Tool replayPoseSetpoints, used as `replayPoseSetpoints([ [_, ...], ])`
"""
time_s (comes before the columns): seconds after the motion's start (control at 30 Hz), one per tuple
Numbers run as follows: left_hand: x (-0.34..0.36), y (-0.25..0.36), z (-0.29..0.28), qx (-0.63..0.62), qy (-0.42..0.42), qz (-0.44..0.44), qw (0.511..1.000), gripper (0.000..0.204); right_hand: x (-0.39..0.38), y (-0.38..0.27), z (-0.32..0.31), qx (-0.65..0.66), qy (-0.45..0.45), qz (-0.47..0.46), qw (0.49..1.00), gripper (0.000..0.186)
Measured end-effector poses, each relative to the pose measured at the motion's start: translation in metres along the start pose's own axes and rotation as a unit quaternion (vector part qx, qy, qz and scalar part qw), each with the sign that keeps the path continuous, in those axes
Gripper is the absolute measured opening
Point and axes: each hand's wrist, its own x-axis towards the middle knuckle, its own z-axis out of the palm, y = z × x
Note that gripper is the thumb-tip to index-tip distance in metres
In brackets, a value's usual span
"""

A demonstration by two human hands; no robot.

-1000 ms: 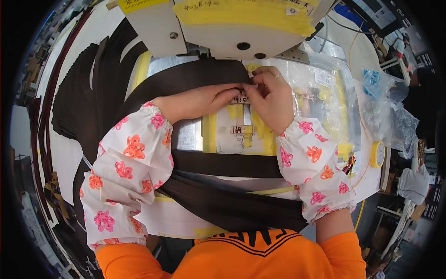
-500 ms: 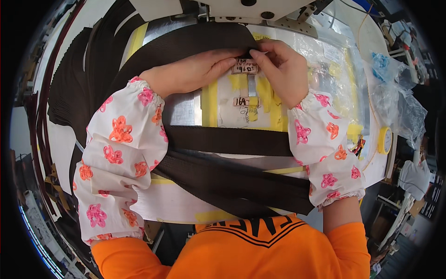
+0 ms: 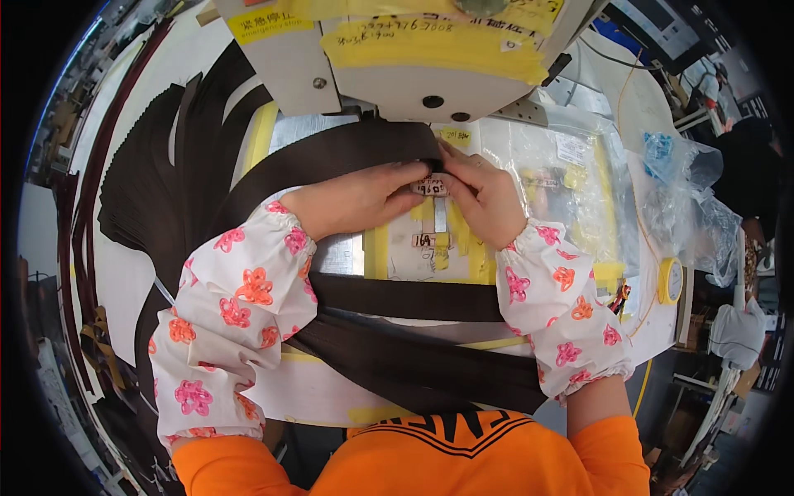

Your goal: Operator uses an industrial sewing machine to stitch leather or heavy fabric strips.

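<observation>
A dark brown ribbed fabric band arches over the work plate, and its folded end lies between my two hands. My left hand is closed on the band's lower edge near that end, its thumb below the other fingers. My right hand pinches the end itself between thumb and fingers. Right under my fingertips is a small taped label on the plate. Just beyond the band stands the white head of a machine, which looks like a sewing machine; its working point is hidden.
More dark bands hang in a bundle at the left. Another flat band crosses in front of me, with a bunched one nearer my body. To the right are clear plastic bags and a yellow tape roll.
My view has tilted up, so more of the machine head shows and everything sits lower. Both hands stay at the band's end, with the left fingers drawn in closer to it.
</observation>
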Motion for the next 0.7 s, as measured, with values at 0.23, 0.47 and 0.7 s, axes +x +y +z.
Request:
replayPoseSetpoints([
  [0.23,0.002,0.041,-0.004,0.241,-0.001,-0.097,0.966,0.018,0.003,-0.023,0.02,-0.356,-0.006,-0.046,0.933,0.042],
  [0.47,-0.009,0.061,-0.008,0.36,0.121,0.042,0.924,0.024,0.008,-0.029,0.023,-0.392,-0.029,-0.025,0.919,0.037],
  [0.7,0.0,0.01,-0.012,0.313,0.09,0.065,0.943,0.024,0.01,-0.009,-0.004,-0.261,-0.1,-0.06,0.958,0.032],
])
